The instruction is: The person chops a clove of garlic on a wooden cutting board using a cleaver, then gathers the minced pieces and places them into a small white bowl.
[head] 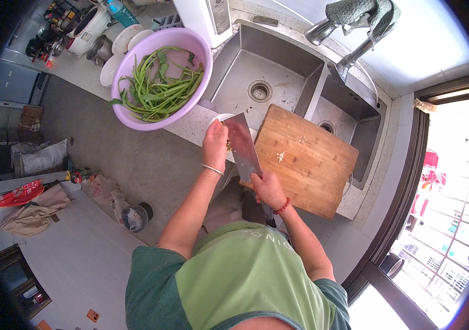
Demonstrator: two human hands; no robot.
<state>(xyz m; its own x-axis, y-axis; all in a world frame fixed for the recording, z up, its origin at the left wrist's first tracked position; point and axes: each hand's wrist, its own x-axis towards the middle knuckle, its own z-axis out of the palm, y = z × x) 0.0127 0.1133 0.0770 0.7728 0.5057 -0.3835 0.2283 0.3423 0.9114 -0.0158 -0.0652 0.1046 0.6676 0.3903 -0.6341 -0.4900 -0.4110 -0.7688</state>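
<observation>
My right hand (269, 190) is closed around the handle of a broad kitchen cleaver (243, 144). The blade points away from me, left of a wooden cutting board (304, 161). Beside the blade's left edge is my left hand (216, 143), its fingers stretched forward; whether they touch the blade or grip anything is unclear. A small white bowl (223, 117) lies beyond those fingers, mostly covered by the hand and blade. Small chopped bits show between hand and blade. A few pale chopped pieces (280, 156) remain on the board, which spans the sink's front edge.
A lilac basin (121, 109) of leafy green stems (156, 88) stands on the counter at left. Behind the board is a steel double sink (275, 62) with a faucet (343, 68), draped by a grey-green cloth (362, 16). White dishes (111, 70) are left of the basin; a window is at right.
</observation>
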